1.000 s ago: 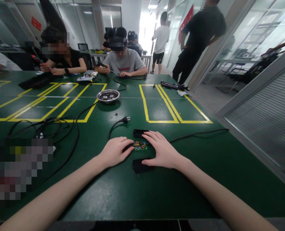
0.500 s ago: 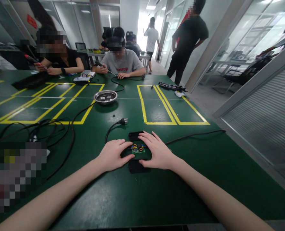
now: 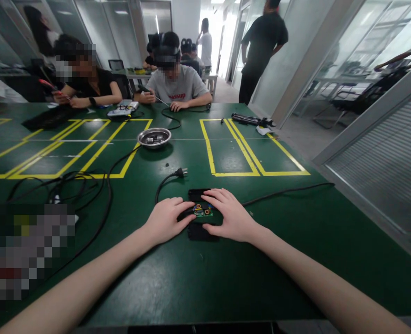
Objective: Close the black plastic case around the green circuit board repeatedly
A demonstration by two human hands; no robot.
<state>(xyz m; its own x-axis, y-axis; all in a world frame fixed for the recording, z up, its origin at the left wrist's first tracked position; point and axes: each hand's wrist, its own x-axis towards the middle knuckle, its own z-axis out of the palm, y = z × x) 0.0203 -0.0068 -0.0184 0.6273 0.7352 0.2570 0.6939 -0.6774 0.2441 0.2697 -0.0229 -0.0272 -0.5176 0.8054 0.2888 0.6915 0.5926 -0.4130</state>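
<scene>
A small green circuit board (image 3: 205, 213) with copper ring coils lies in front of me on the table. My left hand (image 3: 165, 218) has its thumb and index finger closed about the board's left end, where a black part shows between them. My right hand (image 3: 231, 215) arches over the right end with thumb and fingers apart. Its fingertips reach the black casing half (image 3: 195, 195) beyond the board, and its thumb is at the nearer black casing half (image 3: 202, 233). Whether the right fingers press on either half I cannot tell. My right palm hides the board's right side.
A black cable with a plug (image 3: 181, 172) curves out behind my left hand; another cable (image 3: 288, 190) runs right. Farther off stands a metal bowl (image 3: 154, 138) with metal parts. Coiled cables (image 3: 76, 185) lie left. Two seated people work across the green table (image 3: 149, 287).
The view has shifted slightly, so the table things sit a little farther right. Both hands stay around the board with nearly the same finger positions.
</scene>
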